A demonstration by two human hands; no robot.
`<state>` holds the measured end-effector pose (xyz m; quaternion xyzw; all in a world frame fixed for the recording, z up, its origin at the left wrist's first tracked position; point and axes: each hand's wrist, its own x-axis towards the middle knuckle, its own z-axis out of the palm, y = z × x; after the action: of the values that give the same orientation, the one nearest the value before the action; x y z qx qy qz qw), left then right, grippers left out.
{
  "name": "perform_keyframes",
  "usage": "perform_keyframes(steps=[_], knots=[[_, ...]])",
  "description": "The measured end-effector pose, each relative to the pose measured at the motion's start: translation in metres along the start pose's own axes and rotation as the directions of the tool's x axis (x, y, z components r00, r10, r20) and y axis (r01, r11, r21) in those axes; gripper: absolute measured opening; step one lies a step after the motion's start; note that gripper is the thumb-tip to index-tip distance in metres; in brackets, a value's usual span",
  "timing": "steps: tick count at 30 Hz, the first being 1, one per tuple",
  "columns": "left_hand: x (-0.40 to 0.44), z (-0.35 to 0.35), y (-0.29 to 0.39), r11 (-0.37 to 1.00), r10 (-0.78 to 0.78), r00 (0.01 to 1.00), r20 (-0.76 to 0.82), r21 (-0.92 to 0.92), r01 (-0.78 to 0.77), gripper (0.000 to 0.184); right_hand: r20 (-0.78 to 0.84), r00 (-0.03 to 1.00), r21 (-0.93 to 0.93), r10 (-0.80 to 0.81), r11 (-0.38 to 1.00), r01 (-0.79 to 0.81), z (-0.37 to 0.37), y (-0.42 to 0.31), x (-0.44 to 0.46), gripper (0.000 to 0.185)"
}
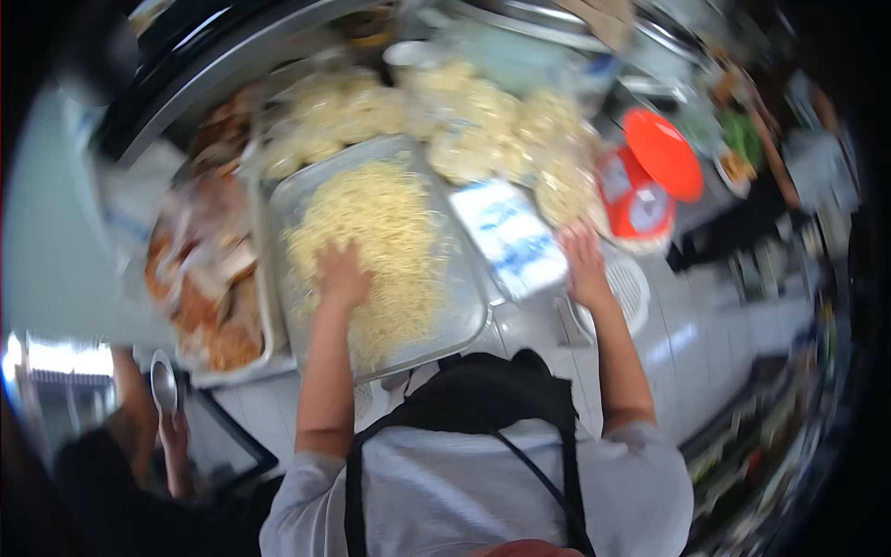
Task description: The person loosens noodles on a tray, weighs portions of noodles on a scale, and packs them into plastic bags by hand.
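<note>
My left hand (pixel 343 277) rests with fingers spread on a heap of pale yellow noodles (pixel 394 209). The noodles lie in a large shallow metal tray (pixel 461 292) whose right part shows bare metal. Off to the right, my right hand (pixel 585 265) is stretched out beside a white and blue plastic packet (pixel 509 239), its fingers extended and somewhat blurred. Whether its fingertips touch the packet or the filled bag above it, I cannot tell. Clear plastic bags filled with pale noodles (pixel 478 125) lie behind the tray.
A red scale (pixel 636 200) with a tilted red pan stands right of the bags. Brown-orange food under plastic (pixel 209 269) fills a tray at left. Large lidded pots (pixel 520 46) stand at the back. At lower left, another person's hand (pixel 174 434) holds a ladle-like utensil (pixel 164 382).
</note>
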<state>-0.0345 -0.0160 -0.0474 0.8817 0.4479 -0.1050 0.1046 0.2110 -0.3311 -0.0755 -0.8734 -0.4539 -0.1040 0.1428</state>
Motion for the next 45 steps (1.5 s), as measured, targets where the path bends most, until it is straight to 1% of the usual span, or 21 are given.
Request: perform_keyframes(steps=[3, 5, 6, 8, 9, 12, 14, 15, 16, 21, 23, 24, 27, 28, 31, 35, 36, 39, 41, 43, 45], knots=[[-0.020, -0.022, 0.011, 0.990, -0.063, 0.996, 0.061, -0.121, 0.070, 0.067, -0.249, 0.940, 0.134, -0.232, 0.953, 0.270, -0.003, -0.006, 0.010, 0.041], [-0.035, -0.028, 0.021, 0.970, -0.151, 0.988, -0.016, -0.196, 0.145, 0.071, -0.257, 0.957, 0.270, -0.138, 0.940, 0.208, 0.019, 0.015, -0.001, 0.029], [-0.043, -0.027, 0.029, 0.961, -0.184, 0.981, -0.064, -0.222, 0.166, 0.073, -0.197, 0.976, 0.280, -0.089, 0.949, 0.143, 0.048, 0.046, -0.006, 0.028], [-0.064, -0.035, 0.052, 0.914, -0.269, 0.947, -0.175, -0.355, 0.194, 0.072, -0.074, 0.995, 0.341, -0.067, 0.936, 0.088, 0.034, 0.060, 0.004, 0.026], [-0.074, -0.037, 0.066, 0.890, -0.266, 0.935, -0.236, -0.433, 0.144, 0.072, 0.026, 0.999, 0.358, -0.042, 0.933, 0.030, 0.025, 0.062, 0.009, 0.027], [-0.092, -0.030, 0.111, 0.835, -0.187, 0.843, -0.504, -0.534, -0.133, 0.072, -0.112, 0.980, 0.250, -0.164, 0.950, 0.187, 0.000, 0.036, 0.009, 0.025], [-0.103, -0.023, 0.152, 0.769, -0.068, 0.779, -0.623, -0.530, -0.357, 0.067, -0.123, 0.954, 0.155, -0.275, 0.944, 0.292, 0.011, 0.036, 0.001, 0.024], [-0.109, -0.017, 0.173, 0.737, -0.005, 0.755, -0.655, -0.513, -0.440, 0.064, -0.130, 0.935, 0.106, -0.329, 0.933, 0.343, 0.022, 0.040, 0.001, 0.024], [-0.114, -0.010, 0.194, 0.700, 0.058, 0.725, -0.686, -0.490, -0.520, 0.060, -0.138, 0.949, 0.166, -0.284, 0.938, 0.305, 0.034, 0.049, 0.007, 0.018], [-0.126, 0.032, 0.255, 0.589, 0.313, 0.734, -0.603, -0.483, -0.648, 0.050, 0.113, 0.951, 0.223, -0.288, 0.940, 0.258, 0.025, 0.054, 0.040, 0.020], [-0.133, 0.037, 0.266, 0.615, 0.338, 0.796, -0.501, -0.522, -0.590, 0.050, 0.195, 0.944, 0.295, -0.267, 0.934, 0.203, 0.022, 0.057, 0.050, 0.023], [-0.135, 0.037, 0.269, 0.631, 0.350, 0.821, -0.452, -0.534, -0.563, 0.050, 0.312, 0.920, 0.349, -0.236, 0.929, 0.120, 0.024, 0.061, 0.055, 0.025], [-0.135, 0.053, 0.266, 0.854, 0.226, 0.873, -0.432, -0.343, -0.391, 0.052, 0.094, 0.917, 0.312, -0.388, 0.886, 0.343, -0.007, 0.054, 0.040, 0.034], [-0.130, 0.062, 0.263, 0.884, 0.168, 0.863, -0.476, -0.314, -0.345, 0.055, 0.212, 0.905, 0.276, -0.369, 0.911, 0.306, -0.019, 0.054, 0.034, 0.042], [-0.131, 0.053, 0.251, 0.909, 0.048, 0.832, -0.553, -0.321, -0.266, 0.056, 0.278, 0.881, -0.033, -0.383, 0.913, 0.407, 0.017, 0.075, 0.009, 0.043], [-0.122, 0.052, 0.237, 0.911, -0.004, 0.846, -0.533, -0.352, -0.217, 0.059, -0.078, 0.897, 0.163, -0.435, 0.882, 0.442, 0.048, 0.091, 0.007, 0.032], [-0.122, 0.049, 0.232, 0.923, -0.008, 0.862, -0.508, -0.335, -0.188, 0.060, 0.031, 0.964, 0.294, -0.263, 0.924, 0.243, 0.033, 0.080, 0.010, 0.026], [-0.117, 0.048, 0.223, 0.944, 0.003, 0.880, -0.474, -0.289, -0.159, 0.056, 0.176, 0.964, 0.317, -0.200, 0.938, 0.137, 0.011, 0.067, 0.019, 0.021], [-0.109, 0.054, 0.213, 0.938, 0.019, 0.852, -0.524, -0.286, -0.196, 0.039, 0.192, 0.924, 0.329, -0.330, 0.909, 0.256, 0.006, 0.074, 0.024, 0.020], [-0.100, 0.052, 0.206, 0.929, 0.048, 0.840, -0.541, -0.285, -0.236, 0.022, -0.045, 0.939, 0.427, -0.342, 0.843, 0.328, -0.031, 0.040, 0.028, 0.024], [-0.093, 0.042, 0.204, 0.925, 0.049, 0.846, -0.532, -0.295, -0.238, 0.012, 0.066, 0.949, 0.665, -0.307, 0.723, 0.188, -0.059, 0.009, 0.025, 0.022]])
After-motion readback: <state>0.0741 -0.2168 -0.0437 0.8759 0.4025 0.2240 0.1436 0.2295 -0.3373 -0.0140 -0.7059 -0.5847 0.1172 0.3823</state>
